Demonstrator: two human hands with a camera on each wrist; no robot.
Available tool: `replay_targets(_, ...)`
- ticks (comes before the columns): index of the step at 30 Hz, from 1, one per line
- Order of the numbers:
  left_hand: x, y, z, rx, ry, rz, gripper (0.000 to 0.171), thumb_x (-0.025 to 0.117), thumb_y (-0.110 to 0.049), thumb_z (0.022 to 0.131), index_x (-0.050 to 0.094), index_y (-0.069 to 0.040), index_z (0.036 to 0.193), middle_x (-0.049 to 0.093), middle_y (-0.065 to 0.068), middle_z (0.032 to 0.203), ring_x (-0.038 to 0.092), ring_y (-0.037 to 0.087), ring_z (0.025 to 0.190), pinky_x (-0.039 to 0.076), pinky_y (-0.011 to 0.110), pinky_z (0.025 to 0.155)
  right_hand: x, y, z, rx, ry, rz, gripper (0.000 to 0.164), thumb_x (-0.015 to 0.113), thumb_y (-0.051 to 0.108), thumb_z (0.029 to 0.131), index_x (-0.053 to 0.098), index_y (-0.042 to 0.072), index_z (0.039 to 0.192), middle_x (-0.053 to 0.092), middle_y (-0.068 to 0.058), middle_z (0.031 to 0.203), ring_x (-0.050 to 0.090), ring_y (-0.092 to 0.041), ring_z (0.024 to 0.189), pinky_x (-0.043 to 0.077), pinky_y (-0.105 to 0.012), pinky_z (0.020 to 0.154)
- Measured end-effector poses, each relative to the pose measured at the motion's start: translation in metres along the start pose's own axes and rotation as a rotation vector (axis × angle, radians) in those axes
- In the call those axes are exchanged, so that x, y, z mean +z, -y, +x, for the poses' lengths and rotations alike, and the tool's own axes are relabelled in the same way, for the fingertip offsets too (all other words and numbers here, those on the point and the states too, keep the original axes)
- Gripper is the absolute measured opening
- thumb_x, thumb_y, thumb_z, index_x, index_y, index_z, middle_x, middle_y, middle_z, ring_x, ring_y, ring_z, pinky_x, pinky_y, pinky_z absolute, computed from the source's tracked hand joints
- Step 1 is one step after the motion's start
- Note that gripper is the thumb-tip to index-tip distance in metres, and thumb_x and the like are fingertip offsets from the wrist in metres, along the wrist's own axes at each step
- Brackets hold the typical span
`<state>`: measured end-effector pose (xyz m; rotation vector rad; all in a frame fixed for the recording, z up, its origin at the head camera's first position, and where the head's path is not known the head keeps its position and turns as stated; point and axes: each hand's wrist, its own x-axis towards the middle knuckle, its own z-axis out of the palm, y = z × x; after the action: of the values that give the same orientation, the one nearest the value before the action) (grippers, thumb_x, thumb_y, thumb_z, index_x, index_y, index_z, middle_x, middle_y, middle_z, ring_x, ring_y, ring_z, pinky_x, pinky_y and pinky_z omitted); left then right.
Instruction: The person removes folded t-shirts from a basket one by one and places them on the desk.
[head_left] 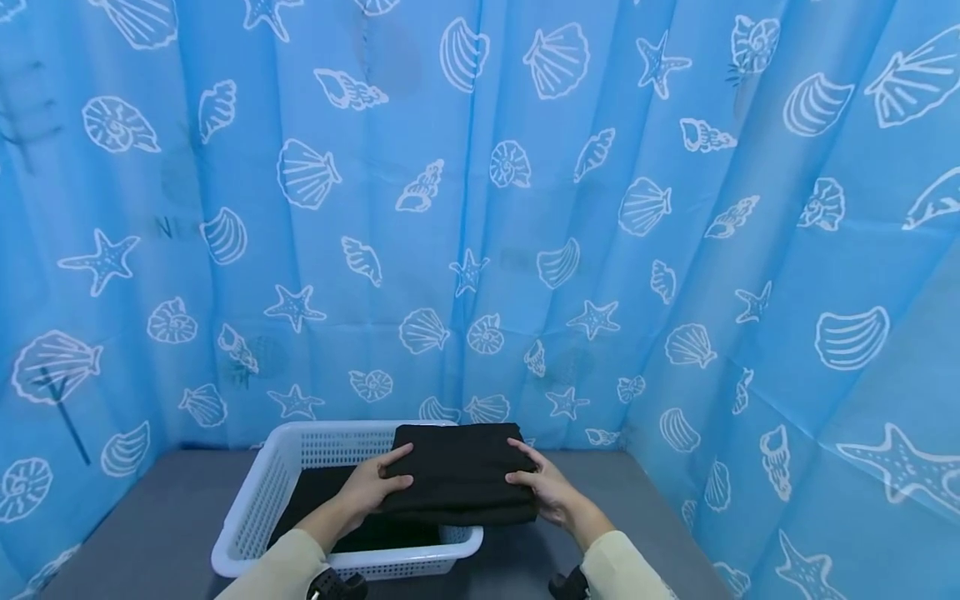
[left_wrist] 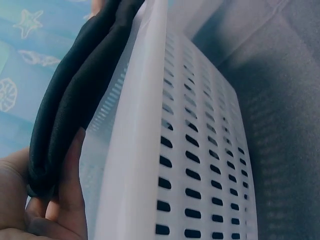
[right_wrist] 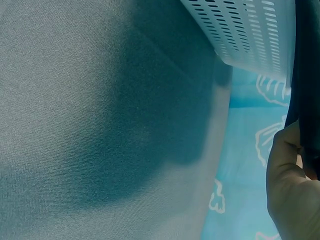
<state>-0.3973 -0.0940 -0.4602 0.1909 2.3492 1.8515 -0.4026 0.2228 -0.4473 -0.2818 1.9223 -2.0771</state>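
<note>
A folded black cloth [head_left: 461, 471] is held level between both hands, over the right side of a white plastic basket [head_left: 247, 521]. My left hand [head_left: 367, 486] grips its left edge; in the left wrist view the thumb and fingers wrap the thick fold [left_wrist: 75, 105]. At the opposite edge my right hand [head_left: 553, 487] pinches the cloth, fingers on top. The right wrist view shows that hand [right_wrist: 290, 180] at the dark cloth [right_wrist: 309, 90]. More black cloth [head_left: 390, 535] lies inside the basket, partly hidden by the left arm and the held cloth.
The basket stands on a grey tabletop [head_left: 615, 492], its perforated wall [left_wrist: 200, 150] close beside the left hand. A blue curtain [head_left: 480, 250] with white shells and starfish hangs behind the table and along both sides. The held cloth overlaps the basket's right rim.
</note>
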Motion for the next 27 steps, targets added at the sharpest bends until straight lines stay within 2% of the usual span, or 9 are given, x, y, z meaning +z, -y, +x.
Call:
replay_targets(9,0.003,-0.016,0.005,0.023,-0.012,-0.032,0.057,0.066,-0.016,0.094,0.047,-0.019,0.148,0.041,0.032,0.146,0.065,0.030,0.106,0.058,0.046,0.081,-0.008,0.012,0.005,-0.012,-0.010,0.007,0.074,0.060,0.005,0.095,0.023,0.018,0.157,0.026,-0.028,0.156,0.060,-0.026,0.116,0.054,-0.041,0.091)
replay_targets(18,0.014,-0.012,-0.002,-0.008,0.008,-0.015,0.057,0.065,-0.016,0.094,0.045,-0.017,0.148,0.041,0.034,0.145,0.065,0.030,0.105,0.058,0.045,0.077,-0.012,-0.002,-0.008,0.008,-0.004,0.024,0.076,0.060,0.005,0.095,0.020,0.015,0.158,0.022,-0.029,0.157,0.060,-0.025,0.116,0.054,-0.040,0.092)
replay_targets(27,0.027,-0.017,0.002,-0.002,0.010,-0.015,0.060,0.067,-0.014,0.093,0.045,-0.016,0.149,0.041,0.035,0.145,0.065,0.029,0.103,0.058,0.047,0.077,-0.024,0.004,-0.013,0.025,-0.005,0.024,0.077,0.060,0.006,0.095,0.017,0.018,0.159,0.021,-0.029,0.158,0.061,-0.027,0.116,0.054,-0.043,0.091)
